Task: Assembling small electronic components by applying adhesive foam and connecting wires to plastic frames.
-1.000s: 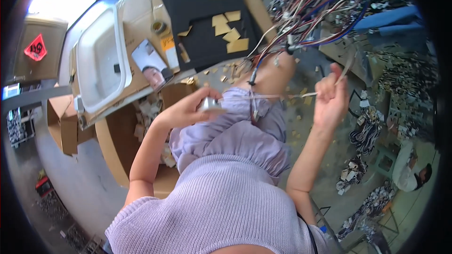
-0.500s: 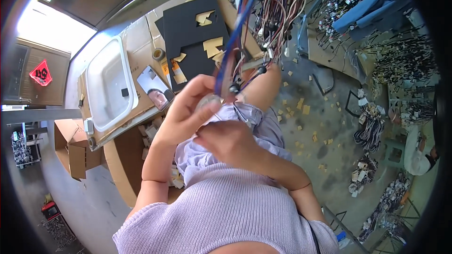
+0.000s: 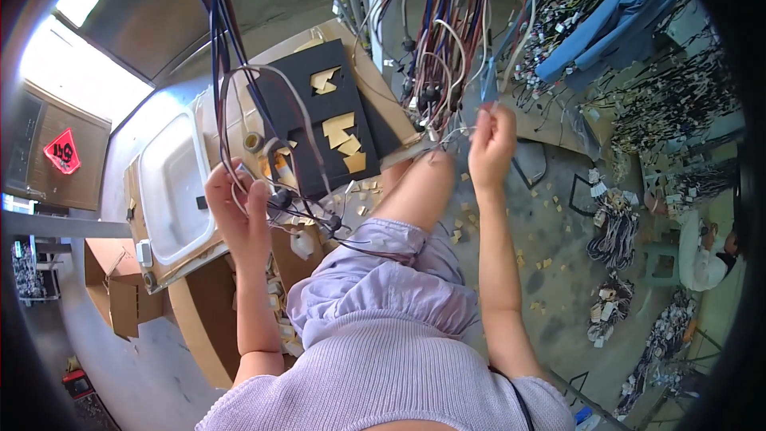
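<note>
Far left: red diamond-shaped sign (image 3: 63,151) on a brown panel. Next to it, white rectangular tray (image 3: 174,189) sits on a cardboard box (image 3: 209,315); a second, smaller open box (image 3: 120,291) lies on the floor below-left.

Left hand (image 3: 239,211): raised, fingers curled shut around a bundle of dark blue/purple wires (image 3: 217,48). Bundle runs up from the fist to the top edge of view; thin white and dark strands loop around the hand and trail right across the lap toward small black connectors (image 3: 281,198) just beside the fingers.

Centre: black foam board (image 3: 315,124) w/ tan cardboard pieces (image 3: 343,134) stuck on it, lying behind the left hand. Roll of tape (image 3: 254,142) just beside the board's left edge. Person wears a lilac knit top and lilac shorts; one bare knee points up-centre. Tan scraps scattered on the floor (image 3: 550,215) near the knee.

Centre-right: hanging wire harness (image 3: 435,40), mixed white, red, blue, black leads, ends just above the knee.

Right hand (image 3: 491,144): raised, thumb and fingertips pinched on a thin lead from the harness; exact lead colour unclear.

Right: more harness bundles (image 3: 610,231) piled on the floor. Blue cloth (image 3: 606,16) draped top-right. Another person in white (image 3: 702,251) at far right edge, well apart.
</note>
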Action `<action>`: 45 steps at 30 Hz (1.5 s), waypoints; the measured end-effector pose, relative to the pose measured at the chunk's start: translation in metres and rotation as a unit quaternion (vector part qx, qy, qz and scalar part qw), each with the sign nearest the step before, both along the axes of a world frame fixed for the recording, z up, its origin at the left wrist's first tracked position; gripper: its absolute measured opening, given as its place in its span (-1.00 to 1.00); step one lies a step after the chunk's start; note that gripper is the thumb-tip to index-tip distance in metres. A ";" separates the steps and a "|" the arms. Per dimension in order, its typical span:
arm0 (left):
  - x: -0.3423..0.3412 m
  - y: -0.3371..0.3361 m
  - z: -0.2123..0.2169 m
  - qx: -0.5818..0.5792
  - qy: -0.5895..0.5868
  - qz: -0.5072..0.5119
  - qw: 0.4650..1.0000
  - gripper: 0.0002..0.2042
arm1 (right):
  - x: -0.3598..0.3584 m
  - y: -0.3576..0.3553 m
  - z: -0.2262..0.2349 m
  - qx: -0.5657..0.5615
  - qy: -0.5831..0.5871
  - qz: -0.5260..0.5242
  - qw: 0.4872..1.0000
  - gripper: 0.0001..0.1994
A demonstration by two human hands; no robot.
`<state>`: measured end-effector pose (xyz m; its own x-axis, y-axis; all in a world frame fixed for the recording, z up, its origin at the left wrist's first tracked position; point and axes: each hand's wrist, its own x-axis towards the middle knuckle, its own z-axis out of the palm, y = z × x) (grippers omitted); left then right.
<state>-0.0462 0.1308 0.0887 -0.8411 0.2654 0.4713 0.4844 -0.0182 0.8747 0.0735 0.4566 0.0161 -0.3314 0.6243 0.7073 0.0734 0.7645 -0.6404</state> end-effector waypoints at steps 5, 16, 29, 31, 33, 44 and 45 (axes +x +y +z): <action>-0.003 0.038 -0.027 -0.080 0.160 0.094 0.979 -0.59 | 0.060 0.000 -0.008 -0.120 0.098 0.011 0.988 -0.88; 0.024 0.079 -0.047 -0.211 0.555 0.284 0.753 -0.60 | 0.111 -0.059 -0.063 0.017 -0.161 0.001 0.987 -0.92; 0.110 0.092 -0.034 -0.154 -0.225 -0.521 0.809 -0.83 | 0.133 -0.049 0.023 -0.399 0.233 0.076 0.883 -0.76; 0.099 0.072 -0.036 -0.148 -0.219 -0.506 0.821 -0.85 | 0.154 -0.025 0.023 -0.375 0.224 0.102 0.894 -0.78; 0.089 0.054 -0.046 -0.135 -0.233 -0.489 0.829 -0.88 | 0.153 -0.022 0.022 -0.369 0.205 0.034 0.906 -0.75; 0.116 0.051 -0.056 -0.180 -0.043 -0.406 0.895 -0.79 | 0.097 -0.114 0.066 -0.560 0.168 0.264 0.767 -0.74; 0.116 0.045 -0.056 -0.130 -0.106 -0.390 0.905 -0.83 | 0.101 -0.100 0.063 -0.555 0.168 0.303 0.756 -0.76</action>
